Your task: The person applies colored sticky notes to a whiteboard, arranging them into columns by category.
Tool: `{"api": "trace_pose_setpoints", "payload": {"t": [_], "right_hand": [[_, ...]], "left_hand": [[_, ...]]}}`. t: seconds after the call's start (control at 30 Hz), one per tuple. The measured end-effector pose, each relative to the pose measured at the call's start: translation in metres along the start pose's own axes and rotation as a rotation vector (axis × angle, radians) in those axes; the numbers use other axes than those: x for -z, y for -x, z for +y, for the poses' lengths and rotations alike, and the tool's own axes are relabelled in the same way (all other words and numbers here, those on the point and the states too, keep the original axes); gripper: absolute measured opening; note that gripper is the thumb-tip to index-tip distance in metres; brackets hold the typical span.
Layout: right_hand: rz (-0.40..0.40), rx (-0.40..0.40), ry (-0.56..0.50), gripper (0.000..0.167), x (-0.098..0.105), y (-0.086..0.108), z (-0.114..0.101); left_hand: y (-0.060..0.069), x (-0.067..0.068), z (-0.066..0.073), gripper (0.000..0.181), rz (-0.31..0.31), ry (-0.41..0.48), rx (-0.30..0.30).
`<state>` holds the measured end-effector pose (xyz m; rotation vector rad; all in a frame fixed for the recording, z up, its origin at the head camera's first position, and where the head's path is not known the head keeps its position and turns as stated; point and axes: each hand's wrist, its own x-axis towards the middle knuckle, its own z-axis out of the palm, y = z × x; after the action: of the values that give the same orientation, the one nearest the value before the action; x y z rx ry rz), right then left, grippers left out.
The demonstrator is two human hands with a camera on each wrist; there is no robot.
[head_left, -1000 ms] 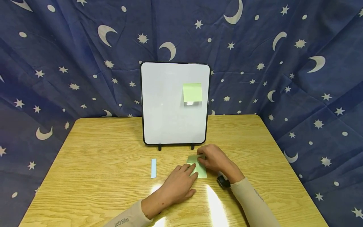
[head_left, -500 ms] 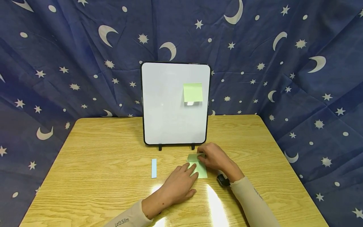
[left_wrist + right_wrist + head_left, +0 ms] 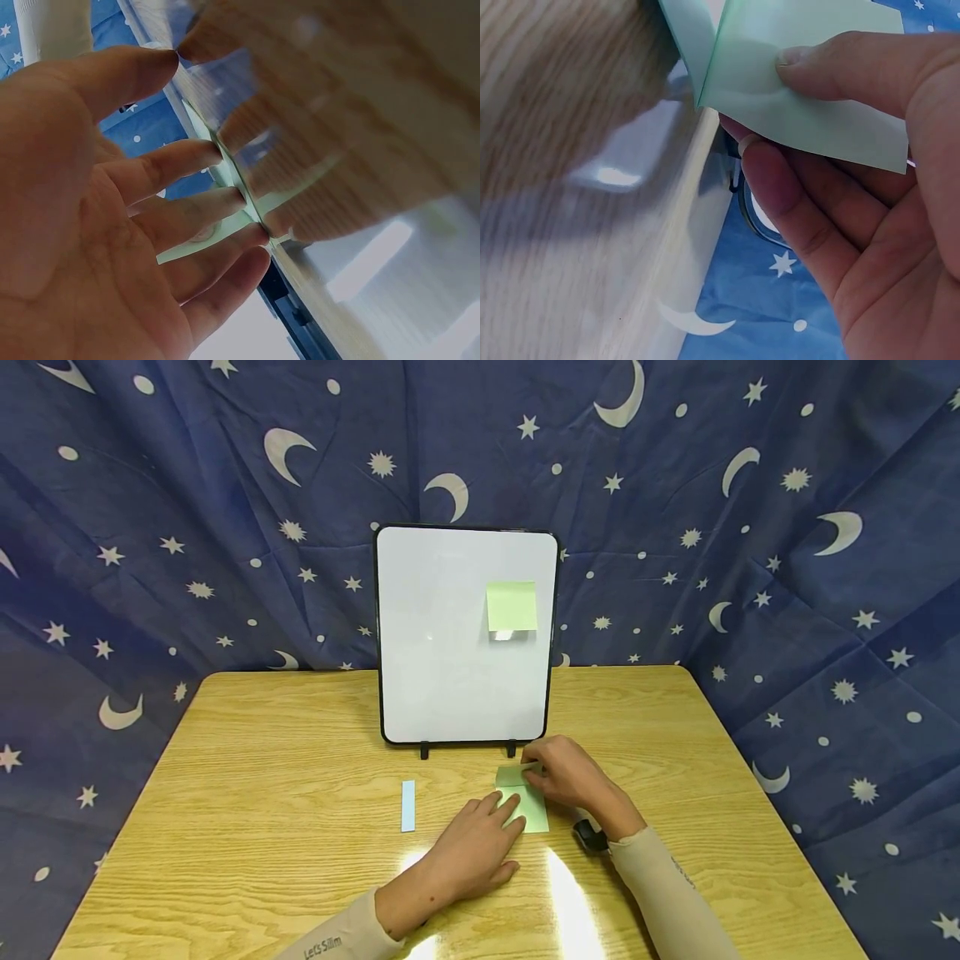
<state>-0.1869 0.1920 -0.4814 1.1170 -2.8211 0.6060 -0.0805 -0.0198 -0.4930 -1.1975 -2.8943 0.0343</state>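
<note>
A pale green paper [image 3: 534, 814] lies on the table with its far part folded up along a crease. My left hand [image 3: 472, 850] rests spread on its near left part, the fingertips touching the sheet. At the raised flap [image 3: 512, 776], my right hand [image 3: 573, 777] pinches the paper. The right wrist view shows the flap [image 3: 817, 112] between the thumb and curled fingers of my right hand [image 3: 840, 180]. In the left wrist view my left hand [image 3: 150, 195] has its fingers apart, their tips on the green paper [image 3: 232, 176].
A whiteboard [image 3: 450, 677] with a black frame stands at the table's back, a yellow-green sticky note [image 3: 512, 607] on its upper right. A light blue strip [image 3: 408, 806] lies left of the hands. Behind the table [image 3: 262, 760] hangs a blue curtain with moons and stars.
My right hand has shifted slightly away from me with the pinched flap, which stands a little farther back. My left hand has stayed in place on the paper.
</note>
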Motion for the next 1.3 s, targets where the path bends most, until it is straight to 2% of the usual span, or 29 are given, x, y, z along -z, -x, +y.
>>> {"api": "trace_pose_setpoints", "payload": {"t": [0.17, 0.33, 0.83, 1.03, 1.3], "right_hand": [[0.042, -0.005, -0.009, 0.011, 0.004, 0.0, 0.001], [0.116, 0.035, -0.033, 0.011, 0.008, -0.001, 0.0], [0.389, 0.169, -0.004, 0.028, 0.011, -0.007, -0.001], [0.444, 0.221, 0.031, 0.027, 0.01, -0.01, -0.001], [0.522, 0.242, 0.09, 0.024, 0.009, -0.015, -0.003]], "left_hand": [[0.0, 0.0, 0.001, 0.06, 0.001, -0.007, 0.0], [0.0, 0.001, 0.001, 0.06, 0.005, -0.013, -0.003], [0.0, 0.0, 0.0, 0.059, 0.021, -0.017, -0.01], [0.0, 0.0, 0.001, 0.059, 0.022, -0.017, -0.009], [0.0, 0.001, 0.001, 0.058, 0.029, -0.025, -0.014]]}}
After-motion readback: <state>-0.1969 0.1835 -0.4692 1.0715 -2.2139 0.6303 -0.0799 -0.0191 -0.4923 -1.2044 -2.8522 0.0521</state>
